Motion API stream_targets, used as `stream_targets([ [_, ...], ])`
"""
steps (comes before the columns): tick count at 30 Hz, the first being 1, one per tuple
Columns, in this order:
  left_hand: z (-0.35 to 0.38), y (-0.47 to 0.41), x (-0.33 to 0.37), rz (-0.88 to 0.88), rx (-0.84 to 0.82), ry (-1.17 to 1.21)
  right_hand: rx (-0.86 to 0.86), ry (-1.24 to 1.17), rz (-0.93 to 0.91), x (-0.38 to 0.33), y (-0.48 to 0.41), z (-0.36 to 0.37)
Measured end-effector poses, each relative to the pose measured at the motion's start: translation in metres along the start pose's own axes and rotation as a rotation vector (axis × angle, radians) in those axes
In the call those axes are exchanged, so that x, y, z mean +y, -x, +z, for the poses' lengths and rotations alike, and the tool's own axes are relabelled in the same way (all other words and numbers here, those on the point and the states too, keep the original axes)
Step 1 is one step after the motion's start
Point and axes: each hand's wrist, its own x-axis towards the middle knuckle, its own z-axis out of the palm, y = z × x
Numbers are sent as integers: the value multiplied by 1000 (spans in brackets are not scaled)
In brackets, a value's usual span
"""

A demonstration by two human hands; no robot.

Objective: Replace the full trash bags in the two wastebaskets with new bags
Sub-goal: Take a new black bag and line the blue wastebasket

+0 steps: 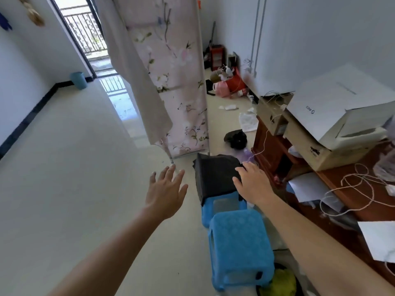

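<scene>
Near blue stool in foreground; right hand rested on black trash bag.
Right fingers lay flat on the bag draped over the far stool, not closed; left hand was spread, empty. Risk: the loose bag could slide off. A blue wastebasket stood well apart. White box read "PICO".

Bright balcony daylight, floor glare, fisheye edges.

Two bare forearms and hands, seemingly no sleeves, rings or watch.
</scene>
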Motion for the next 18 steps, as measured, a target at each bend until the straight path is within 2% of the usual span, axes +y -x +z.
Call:
stream_targets([
  [6, 13, -141, -55, 70, 11, 54, -35, -9, 48, -15, -120, 10],
  [9, 52, -216, -80, 125, -106, 59, -92, -6, 121, -13, -173, 46],
  [12, 96, -289, -100, 207, -229, 57, -200, -17, 273, -13, -210, 87],
  [18, 155, -410, -115, 466, -426, -2, -414, -109, 566, -12, -272, 148],
])
